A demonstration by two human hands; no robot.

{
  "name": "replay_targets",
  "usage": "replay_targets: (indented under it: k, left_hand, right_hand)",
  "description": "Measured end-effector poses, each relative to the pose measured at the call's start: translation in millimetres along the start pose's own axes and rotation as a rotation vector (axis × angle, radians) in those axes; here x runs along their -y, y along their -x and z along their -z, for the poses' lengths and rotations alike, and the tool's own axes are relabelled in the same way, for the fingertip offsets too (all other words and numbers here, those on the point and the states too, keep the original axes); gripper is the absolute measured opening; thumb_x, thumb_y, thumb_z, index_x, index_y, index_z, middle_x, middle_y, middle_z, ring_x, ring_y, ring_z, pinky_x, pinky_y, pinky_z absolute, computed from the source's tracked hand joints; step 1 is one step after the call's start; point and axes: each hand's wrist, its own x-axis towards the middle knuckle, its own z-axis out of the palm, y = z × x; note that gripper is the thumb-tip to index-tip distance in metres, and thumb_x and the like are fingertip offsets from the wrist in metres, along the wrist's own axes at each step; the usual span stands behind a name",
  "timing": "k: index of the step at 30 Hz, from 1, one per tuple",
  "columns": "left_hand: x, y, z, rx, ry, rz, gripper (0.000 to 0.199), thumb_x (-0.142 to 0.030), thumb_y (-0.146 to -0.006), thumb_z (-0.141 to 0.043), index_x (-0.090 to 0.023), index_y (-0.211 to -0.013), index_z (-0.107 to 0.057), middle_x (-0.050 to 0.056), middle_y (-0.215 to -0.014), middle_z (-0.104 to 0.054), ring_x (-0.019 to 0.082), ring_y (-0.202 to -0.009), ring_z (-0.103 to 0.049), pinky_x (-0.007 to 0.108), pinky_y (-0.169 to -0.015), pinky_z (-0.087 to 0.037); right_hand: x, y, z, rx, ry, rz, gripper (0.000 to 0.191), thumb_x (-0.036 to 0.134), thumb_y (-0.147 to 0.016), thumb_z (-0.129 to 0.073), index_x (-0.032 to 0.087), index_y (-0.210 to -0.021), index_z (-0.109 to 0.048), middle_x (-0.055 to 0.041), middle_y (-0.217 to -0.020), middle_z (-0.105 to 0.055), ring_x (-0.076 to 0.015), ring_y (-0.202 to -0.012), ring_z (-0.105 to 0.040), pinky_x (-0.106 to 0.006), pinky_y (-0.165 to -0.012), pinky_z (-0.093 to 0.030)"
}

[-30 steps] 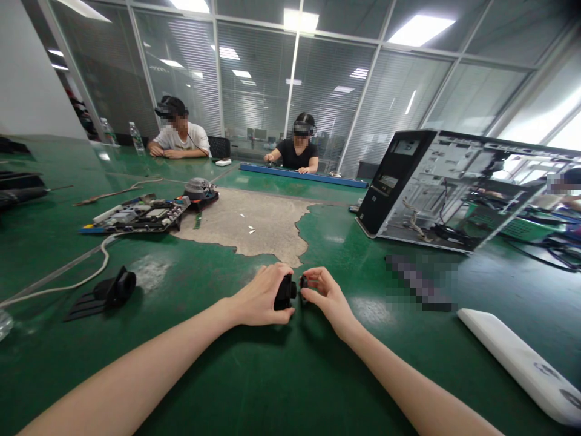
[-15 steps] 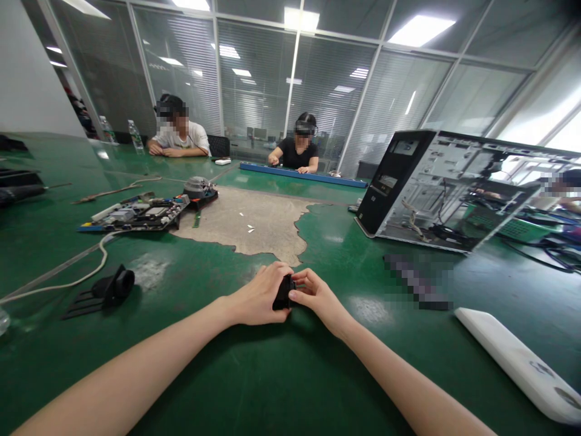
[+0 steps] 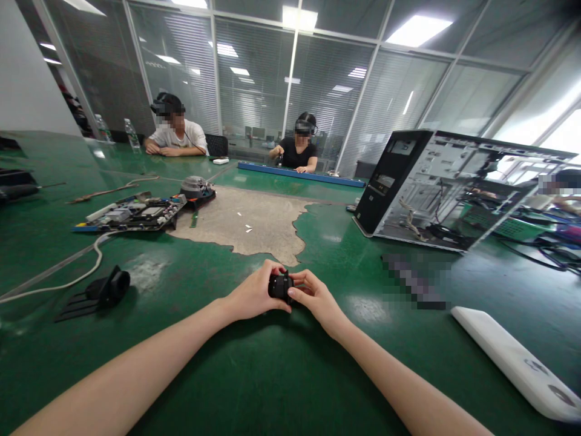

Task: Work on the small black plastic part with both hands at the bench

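A small black part, perhaps plastic, is held between my two hands above the green tabletop. Its exact kind I cannot make out. My left hand wraps it from the left, thumb below and fingers over the top. From the right, my right hand pinches its edge between thumb and fingertips. To the left on the table lies another black piece with a round opening and flat prongs.
A circuit board and a round cooler lie left. An open computer case stands right, near a white slab. White cable crosses the left side. Two people sit across; another is far right.
The black part has turned in my hands, so more of its face shows. My left fingers have shifted their hold on it. The view has moved slightly.
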Motion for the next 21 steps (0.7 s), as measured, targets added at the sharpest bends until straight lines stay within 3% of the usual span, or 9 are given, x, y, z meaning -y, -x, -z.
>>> replay_targets:
  k: [5,12,21]
  left_hand:
    - [-8.9,-0.5,-0.6,-0.015,0.049,0.048,0.057,-0.044,-0.059,-0.070,-0.019,-0.099,-0.038,0.005,-0.096,-0.052,0.021,-0.086,-0.053,0.033,-0.074,-0.042]
    - [-13.8,3.9,-1.9,0.078,0.081,0.040,0.048,-0.045,-0.072,-0.057,-0.018,-0.103,-0.032,0.007,-0.096,-0.050,0.021,-0.082,-0.054,0.033,-0.070,-0.042]
    - [-13.3,3.5,3.8,0.157,0.110,0.052,0.051,-0.046,-0.072,-0.057,-0.018,-0.104,-0.029,0.007,-0.099,-0.047,0.021,-0.086,-0.052,0.034,-0.073,-0.042]
  right_hand:
    - [-2.2,-0.3,1.0,-0.042,-0.013,0.019,0.024,0.031,-0.069,-0.061,0.020,-0.089,-0.056,0.0004,-0.081,-0.059,-0.0127,-0.074,-0.055,-0.028,-0.070,-0.041]
    - [0.9,2.8,-0.7,-0.028,-0.031,0.027,0.025,0.031,-0.070,-0.060,0.020,-0.092,-0.057,-0.0002,-0.084,-0.059,-0.0136,-0.077,-0.054,-0.028,-0.072,-0.041]
    - [6.6,7.3,5.2,0.108,-0.058,0.021,0.030,0.028,-0.066,-0.065,0.022,-0.094,-0.054,-0.0011,-0.092,-0.059,-0.0148,-0.084,-0.055,-0.032,-0.079,-0.042]
